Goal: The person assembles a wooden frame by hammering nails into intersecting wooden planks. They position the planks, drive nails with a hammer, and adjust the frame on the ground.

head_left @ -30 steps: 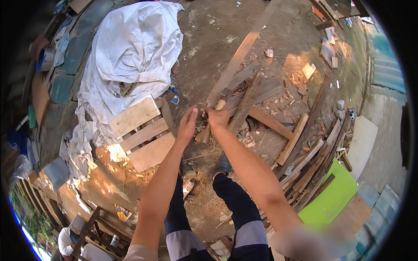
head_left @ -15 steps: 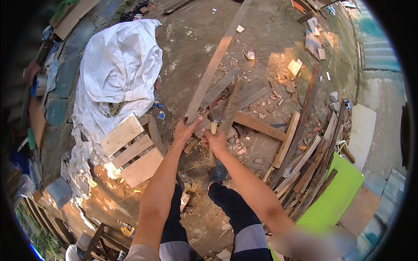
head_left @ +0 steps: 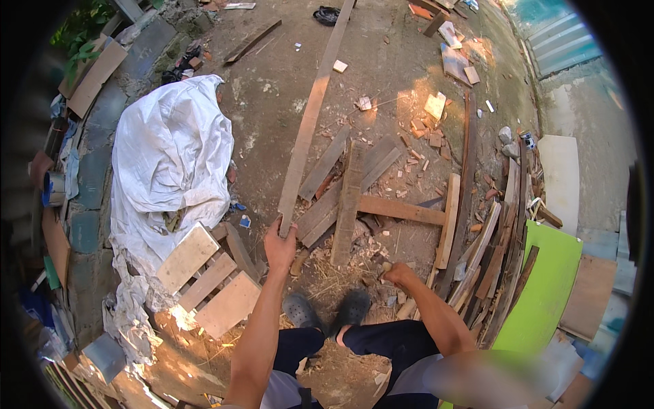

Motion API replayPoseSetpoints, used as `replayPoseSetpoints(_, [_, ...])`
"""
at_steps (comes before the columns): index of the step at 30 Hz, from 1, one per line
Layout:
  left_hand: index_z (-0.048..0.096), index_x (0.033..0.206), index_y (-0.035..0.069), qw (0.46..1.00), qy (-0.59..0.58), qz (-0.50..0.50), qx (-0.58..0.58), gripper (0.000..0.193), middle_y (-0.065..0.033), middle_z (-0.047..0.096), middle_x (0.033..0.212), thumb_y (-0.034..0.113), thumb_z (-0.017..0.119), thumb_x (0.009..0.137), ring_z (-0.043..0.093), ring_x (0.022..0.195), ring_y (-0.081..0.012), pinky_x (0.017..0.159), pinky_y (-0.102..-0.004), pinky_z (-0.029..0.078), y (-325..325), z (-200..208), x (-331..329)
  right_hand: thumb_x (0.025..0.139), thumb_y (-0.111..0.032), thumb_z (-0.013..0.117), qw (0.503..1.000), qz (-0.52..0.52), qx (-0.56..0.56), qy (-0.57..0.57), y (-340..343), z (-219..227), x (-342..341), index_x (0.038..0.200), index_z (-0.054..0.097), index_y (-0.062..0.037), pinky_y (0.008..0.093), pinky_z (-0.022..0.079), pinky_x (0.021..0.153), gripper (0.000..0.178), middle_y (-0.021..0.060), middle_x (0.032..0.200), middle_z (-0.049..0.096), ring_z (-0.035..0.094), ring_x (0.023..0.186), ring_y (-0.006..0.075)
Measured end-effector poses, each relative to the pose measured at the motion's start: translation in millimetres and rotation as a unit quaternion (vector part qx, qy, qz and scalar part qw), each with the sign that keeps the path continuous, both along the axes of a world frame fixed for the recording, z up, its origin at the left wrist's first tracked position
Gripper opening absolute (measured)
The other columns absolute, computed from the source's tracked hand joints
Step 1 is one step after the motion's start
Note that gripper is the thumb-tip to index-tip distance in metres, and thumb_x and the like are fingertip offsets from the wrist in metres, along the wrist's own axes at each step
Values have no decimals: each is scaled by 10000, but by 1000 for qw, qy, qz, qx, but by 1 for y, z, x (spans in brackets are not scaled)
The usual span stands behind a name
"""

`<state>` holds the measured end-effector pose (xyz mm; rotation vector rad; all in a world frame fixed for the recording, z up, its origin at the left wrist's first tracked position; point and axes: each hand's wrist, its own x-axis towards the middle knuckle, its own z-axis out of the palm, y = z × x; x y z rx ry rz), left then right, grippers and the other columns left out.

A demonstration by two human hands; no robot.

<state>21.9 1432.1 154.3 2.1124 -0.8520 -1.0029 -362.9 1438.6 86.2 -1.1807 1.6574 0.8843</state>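
Note:
My left hand [head_left: 280, 244] is closed round the near end of a long, narrow wooden plank [head_left: 312, 109], which runs away from me toward the far edge of the view. To the right and lower, my right hand [head_left: 400, 274] grips a hammer [head_left: 385, 266]. Only a short stretch of its handle shows clearly; the head is hard to make out against the littered ground. Between the hands and just beyond them, a rough wooden block [head_left: 349, 204] lies across other boards [head_left: 381, 160]. My right hand is apart from the plank.
A white sheet [head_left: 170, 136] is heaped at the left, with a slatted wooden piece [head_left: 208, 269] nearer me. Stacked timber [head_left: 490, 255] and a green panel [head_left: 538, 286] lie at the right. A beam [head_left: 402, 209] and wood chips are on the ground. My shoes [head_left: 351, 310] stand below.
My right hand has moved right and toward me with the hammer, away from the plank. My left hand keeps its hold on the plank's end. The view has shifted.

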Motion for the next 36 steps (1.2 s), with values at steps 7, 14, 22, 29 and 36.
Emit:
replayPoseSetpoints(7, [552, 1346, -86, 990, 134, -1, 37, 679, -242, 676, 1209, 397, 731, 903, 662, 1109, -319, 970, -407, 486, -11, 22, 24, 808, -262, 698, 987, 160, -25, -7, -14, -25, 6, 933, 765, 32, 438, 572, 762, 326, 225, 948, 748, 742, 893, 340])
replayPoseSetpoints(14, [576, 1272, -112, 957, 162, -185, 152, 874, -185, 653, 1003, 657, 677, 869, 612, 867, -229, 763, -374, 496, -36, 23, 54, 840, -213, 666, 938, 345, -13, 6, -48, -52, 40, 1088, 762, -8, 467, 562, 860, 336, 196, 1117, 738, 708, 1081, 314])
replayPoseSetpoints(22, [640, 922, 5, 944, 85, -230, 222, 564, -47, 583, 800, 567, 694, 913, 518, 677, -135, 589, -310, 421, -44, -32, 67, 878, -319, 670, 899, 435, 2, 38, -111, -74, 55, 1165, 761, -105, 459, 567, 844, 368, 101, 1203, 733, 698, 1121, 286])
replayPoseSetpoints(29, [660, 945, 6, 960, 48, -210, 178, 484, -28, 595, 798, 489, 694, 931, 545, 723, -140, 618, -323, 443, -30, -34, 61, 850, -426, 701, 945, 325, 12, 26, -110, -79, 52, 1119, 755, -70, 449, 575, 861, 449, 105, 1166, 738, 704, 1098, 271])
replayPoseSetpoints(36, [675, 1050, -42, 974, 47, -188, 117, 421, -81, 638, 827, 358, 714, 920, 578, 741, -176, 684, -364, 467, -21, -15, 51, 691, -525, 875, 912, 261, -311, 61, -176, -84, 16, 1413, 504, 6, 447, 470, 1076, 970, 218, 1386, 606, 580, 1292, 361])
